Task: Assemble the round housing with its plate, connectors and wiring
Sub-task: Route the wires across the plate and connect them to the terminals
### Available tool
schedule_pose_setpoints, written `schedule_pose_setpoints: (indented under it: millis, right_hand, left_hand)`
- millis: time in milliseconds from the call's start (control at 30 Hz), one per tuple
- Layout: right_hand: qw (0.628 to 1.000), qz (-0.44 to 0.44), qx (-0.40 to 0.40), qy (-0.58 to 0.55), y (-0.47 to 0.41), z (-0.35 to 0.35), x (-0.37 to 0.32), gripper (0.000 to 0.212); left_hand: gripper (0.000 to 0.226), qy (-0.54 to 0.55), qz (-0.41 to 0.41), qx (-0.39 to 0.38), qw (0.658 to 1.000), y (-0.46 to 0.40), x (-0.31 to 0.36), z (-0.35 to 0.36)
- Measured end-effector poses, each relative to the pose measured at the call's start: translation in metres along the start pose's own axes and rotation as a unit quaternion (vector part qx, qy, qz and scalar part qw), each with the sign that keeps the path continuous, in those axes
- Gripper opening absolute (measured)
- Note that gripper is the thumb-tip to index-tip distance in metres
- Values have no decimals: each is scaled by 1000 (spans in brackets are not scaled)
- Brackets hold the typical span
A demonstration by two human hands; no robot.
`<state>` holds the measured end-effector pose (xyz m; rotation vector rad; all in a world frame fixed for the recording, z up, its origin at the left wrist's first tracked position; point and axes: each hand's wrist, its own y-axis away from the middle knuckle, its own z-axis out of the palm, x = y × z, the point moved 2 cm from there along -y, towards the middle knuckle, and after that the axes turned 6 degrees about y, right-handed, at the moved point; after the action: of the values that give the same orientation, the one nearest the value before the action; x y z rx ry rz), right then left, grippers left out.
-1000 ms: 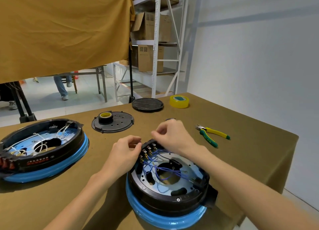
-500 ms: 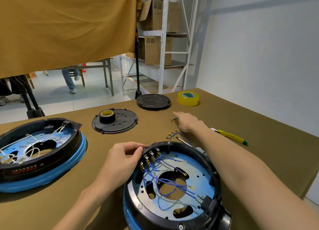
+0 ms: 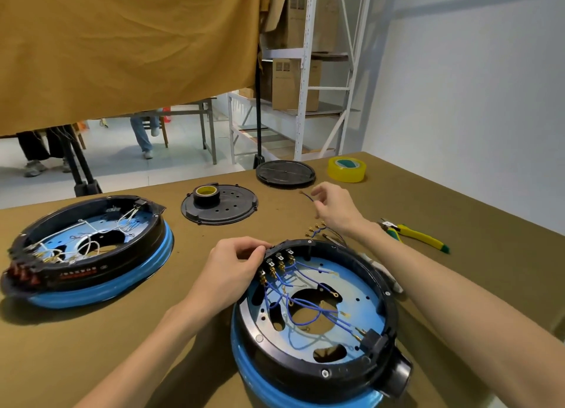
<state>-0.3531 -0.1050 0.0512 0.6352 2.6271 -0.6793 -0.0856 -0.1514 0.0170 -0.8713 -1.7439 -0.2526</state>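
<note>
Pinching a short blue wire between fingertip and thumb, the right hand is holding it above the table, far of the round housing. Meanwhile the left hand is gripping the housing's far-left rim, fingers curling over the edge right beside the row of brass connectors. The housing is sitting at the near centre of the table, its blue plate already seated and several blue leads looping across it.

My worry is that the wire is being held only at one end, so its ring terminal could be swinging and snagging on those loops as it comes in. The loose terminals lying just far of the rim could also be getting swept away by the right forearm.

Everything is resting on an olive-brown cloth-covered table. A second housing with white wiring is lying at the left, with a black disc carrying a tape roll, another black lid, yellow tape and yellow-green pliers spreading toward the far right. Beyond are hanging a mustard curtain, metal shelving with cartons, and a white wall.
</note>
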Motion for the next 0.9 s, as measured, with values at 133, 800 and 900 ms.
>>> schedule_pose_setpoints:
  millis: [133,800,900]
  right_hand:
    - [990,-50,45,-126,51,-24,-47,21]
    - [959,16,96,-267,170,-66,-35,13]
    - [979,129,0,-158,170,-54,-18,24]
  left_hand:
    - [21,-30,-1,-21,999,0,5,-1]
    - [15,-14,249,-31,968,34,66,5]
    - [17,-16,241,-58,969,35,63,10]
